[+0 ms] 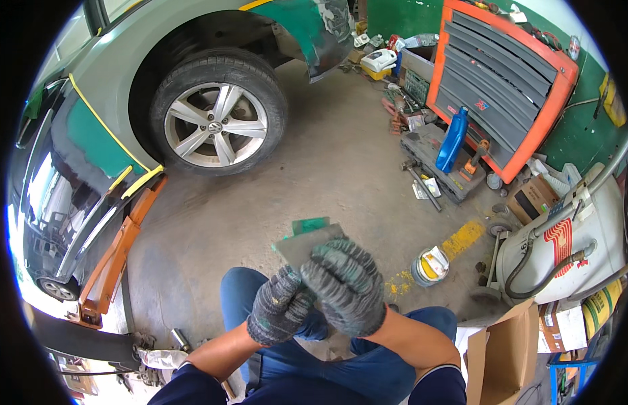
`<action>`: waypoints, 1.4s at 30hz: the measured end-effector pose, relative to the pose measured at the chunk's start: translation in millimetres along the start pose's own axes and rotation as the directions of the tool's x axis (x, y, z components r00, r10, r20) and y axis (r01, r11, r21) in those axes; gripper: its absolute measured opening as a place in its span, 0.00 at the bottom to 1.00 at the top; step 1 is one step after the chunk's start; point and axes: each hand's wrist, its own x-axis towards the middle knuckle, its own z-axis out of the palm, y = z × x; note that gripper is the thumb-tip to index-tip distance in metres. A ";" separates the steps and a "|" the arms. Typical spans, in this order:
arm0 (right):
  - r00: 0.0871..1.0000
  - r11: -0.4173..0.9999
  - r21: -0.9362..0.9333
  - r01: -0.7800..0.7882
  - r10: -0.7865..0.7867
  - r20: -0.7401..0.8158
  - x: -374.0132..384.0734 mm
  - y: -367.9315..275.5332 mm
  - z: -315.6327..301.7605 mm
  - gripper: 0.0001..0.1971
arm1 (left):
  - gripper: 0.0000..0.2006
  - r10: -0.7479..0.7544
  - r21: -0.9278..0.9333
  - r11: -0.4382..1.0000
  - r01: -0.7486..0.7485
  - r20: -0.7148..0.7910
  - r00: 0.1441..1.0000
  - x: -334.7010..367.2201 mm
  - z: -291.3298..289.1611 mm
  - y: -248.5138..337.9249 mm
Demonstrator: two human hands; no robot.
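Gloved in grey knit, my right hand (346, 287) is closed on a flat grey putty spreader (307, 244), held tilted in front of my knees. Just behind its far edge shows a second flat piece covered in green (310, 225), perhaps filler paste; its lower part is hidden. My left hand (280, 307), in a matching glove, is closed against the near side of the spreader. What its fingers grip is hidden. Both hands are over the floor, apart from the car (111, 67), whose panels carry green patches edged with yellow tape.
The car's wheel (216, 125) is ahead left, beside an orange lift arm (118, 250). An open pail (430, 266) stands right of my hands. Farther right are a red tool cabinet (499, 81), a blue bottle (452, 140), a white tank (563, 250) and an open cardboard box (506, 351).
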 end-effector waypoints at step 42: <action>0.745 0.382 0.803 -0.458 0.657 0.113 8.3 27.5 -5.0 0.17 | 0.08 -0.720 -0.593 0.442 0.673 0.212 0.660 -6.9 4.0 4.0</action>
